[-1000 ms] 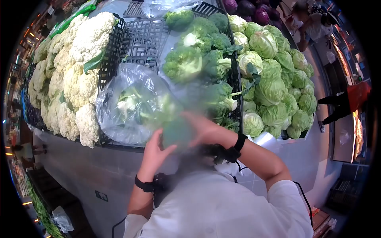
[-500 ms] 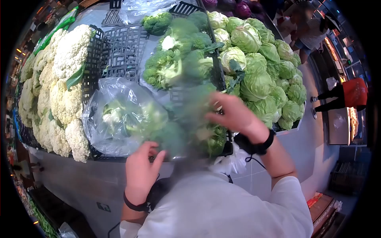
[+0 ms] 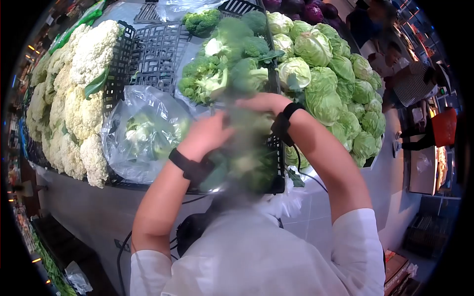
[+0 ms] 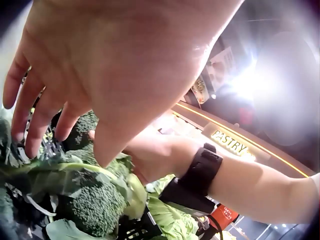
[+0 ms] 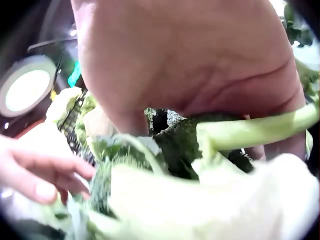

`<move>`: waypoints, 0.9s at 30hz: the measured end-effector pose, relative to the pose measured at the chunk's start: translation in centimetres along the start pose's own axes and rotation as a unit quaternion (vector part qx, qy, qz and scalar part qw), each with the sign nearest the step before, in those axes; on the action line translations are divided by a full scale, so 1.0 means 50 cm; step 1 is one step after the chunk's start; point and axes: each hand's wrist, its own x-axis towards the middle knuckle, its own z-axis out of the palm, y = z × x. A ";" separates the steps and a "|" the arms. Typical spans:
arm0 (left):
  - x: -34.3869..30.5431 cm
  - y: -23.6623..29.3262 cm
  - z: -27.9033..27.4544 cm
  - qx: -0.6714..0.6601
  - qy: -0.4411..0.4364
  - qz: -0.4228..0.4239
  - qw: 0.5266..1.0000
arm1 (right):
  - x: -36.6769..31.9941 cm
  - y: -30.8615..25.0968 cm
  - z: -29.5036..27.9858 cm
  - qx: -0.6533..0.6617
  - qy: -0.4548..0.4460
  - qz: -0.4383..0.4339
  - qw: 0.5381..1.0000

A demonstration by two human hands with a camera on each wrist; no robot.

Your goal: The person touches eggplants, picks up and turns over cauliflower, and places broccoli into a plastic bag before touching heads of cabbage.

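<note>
In the head view, my left hand [image 3: 205,133] reaches over the near broccoli, right of a clear plastic bag [image 3: 140,98] with pale-stemmed vegetables inside. Its fingers [image 4: 42,112] spread fairly straight above broccoli heads [image 4: 97,207] in the left wrist view. Beyond it, my right hand [image 3: 269,102] reaches inward over the broccoli pile [image 3: 205,76]. In the right wrist view, its thumb and fingers curl down around a dark green broccoli head [image 5: 177,145]. A pale stalk [image 5: 245,134] crosses in front of those fingers. A blurred streak hides part of both hands' fingertips in the head view.
Cauliflowers [image 3: 86,113] are heaped at the left behind a black crate wall [image 3: 117,71]. Round cabbages [image 3: 326,98] fill the right side, with purple ones [image 3: 313,12] farther back. Another black crate [image 3: 155,54] lies beyond the bag. People [image 3: 414,84] stand at the far right.
My left hand has moved up and right from the bag's near edge to the broccoli. The right hand has shifted away from my body and slightly left. The bag stays in its place.
</note>
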 end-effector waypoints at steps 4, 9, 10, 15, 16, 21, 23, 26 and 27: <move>-0.001 -0.042 0.011 -0.102 -0.037 -0.001 0.994 | -0.007 0.026 -0.027 0.049 -0.096 0.027 0.994; 0.007 -0.060 0.026 -0.180 -0.033 0.020 0.983 | -0.089 0.026 -0.036 0.104 -0.050 -0.074 0.991; 0.006 -0.042 0.006 -0.174 -0.042 0.032 0.983 | -0.097 0.036 -0.034 0.115 -0.035 -0.113 0.986; 0.046 -0.014 0.017 -0.322 -0.113 0.186 0.921 | -0.129 0.047 -0.027 0.188 -0.048 -0.212 0.958; 0.036 0.008 -0.006 -0.303 -0.124 0.154 0.932 | -0.131 0.049 -0.029 0.207 -0.055 -0.227 0.950; 0.018 0.064 -0.029 -0.249 -0.063 0.083 0.963 | -0.132 0.054 -0.041 0.155 -0.005 -0.331 0.931; 0.017 0.084 -0.040 -0.154 -0.051 0.052 0.985 | -0.124 0.072 -0.035 0.065 0.025 -0.339 0.938; 0.024 0.099 -0.049 -0.051 -0.086 0.013 0.995 | -0.136 0.072 -0.032 -0.144 0.081 -0.290 0.942; 0.043 0.080 -0.033 -0.103 -0.086 0.038 0.990 | -0.168 0.040 -0.027 -0.184 0.098 -0.253 0.945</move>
